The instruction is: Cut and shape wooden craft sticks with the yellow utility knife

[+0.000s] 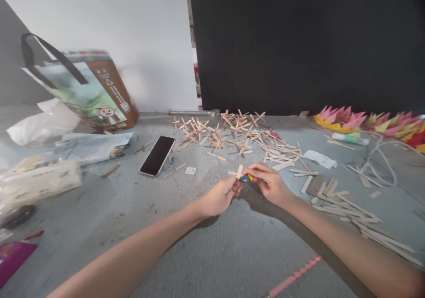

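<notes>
My left hand (219, 195) is closed on wooden craft sticks (239, 171) that cross each other, one end pointing up. Close beside it, my right hand (269, 182) pinches a small black-and-yellow object (246, 178), its dark end at the left hand's fingertips. Whether that end touches the sticks cannot be made out. Beyond the hands lies a heap of crossed stick pieces (217, 139). Loose craft sticks (345, 207) are scattered on the grey surface (199, 258) to the right.
A phone (157, 156) lies left of the hands. A printed bag (96, 92) and plastic packets (49, 178) stand farther left. Paper flowers (341, 120), a glue stick (350, 139) and a white cable (378, 156) are at right. A pink twisted strip (295, 276) lies in front.
</notes>
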`<state>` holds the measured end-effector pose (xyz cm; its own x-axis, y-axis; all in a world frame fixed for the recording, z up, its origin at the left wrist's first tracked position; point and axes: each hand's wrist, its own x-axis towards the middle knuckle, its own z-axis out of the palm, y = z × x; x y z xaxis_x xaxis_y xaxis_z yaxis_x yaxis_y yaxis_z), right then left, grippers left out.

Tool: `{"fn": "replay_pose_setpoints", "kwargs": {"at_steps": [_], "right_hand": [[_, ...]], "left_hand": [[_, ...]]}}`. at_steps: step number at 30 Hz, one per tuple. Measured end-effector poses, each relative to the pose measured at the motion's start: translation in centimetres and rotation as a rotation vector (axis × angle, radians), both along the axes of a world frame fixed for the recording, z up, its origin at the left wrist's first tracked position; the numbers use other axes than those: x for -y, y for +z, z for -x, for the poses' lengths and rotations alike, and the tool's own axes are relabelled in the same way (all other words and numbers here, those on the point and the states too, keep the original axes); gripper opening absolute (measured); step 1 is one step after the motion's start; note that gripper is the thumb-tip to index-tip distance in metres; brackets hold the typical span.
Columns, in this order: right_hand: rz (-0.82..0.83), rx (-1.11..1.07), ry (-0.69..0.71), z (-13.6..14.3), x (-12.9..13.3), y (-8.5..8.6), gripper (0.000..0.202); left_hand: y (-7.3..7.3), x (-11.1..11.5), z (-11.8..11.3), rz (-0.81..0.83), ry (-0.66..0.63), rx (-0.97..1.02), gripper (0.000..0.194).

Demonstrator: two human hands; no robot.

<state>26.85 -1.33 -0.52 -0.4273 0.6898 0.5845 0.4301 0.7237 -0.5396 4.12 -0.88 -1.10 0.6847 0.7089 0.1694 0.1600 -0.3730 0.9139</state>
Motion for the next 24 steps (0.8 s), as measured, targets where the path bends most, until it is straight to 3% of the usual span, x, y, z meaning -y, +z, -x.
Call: {"fn": "replay_pose_setpoints", "kwargs": {"at_steps": [24], "right_hand": [[0.042,-0.002,-0.041,-0.10,0.00,0.22,0.049]], "left_hand": [[0.72,0.25,-0.07,-0.015,0.033,0.031,0.033]]}}
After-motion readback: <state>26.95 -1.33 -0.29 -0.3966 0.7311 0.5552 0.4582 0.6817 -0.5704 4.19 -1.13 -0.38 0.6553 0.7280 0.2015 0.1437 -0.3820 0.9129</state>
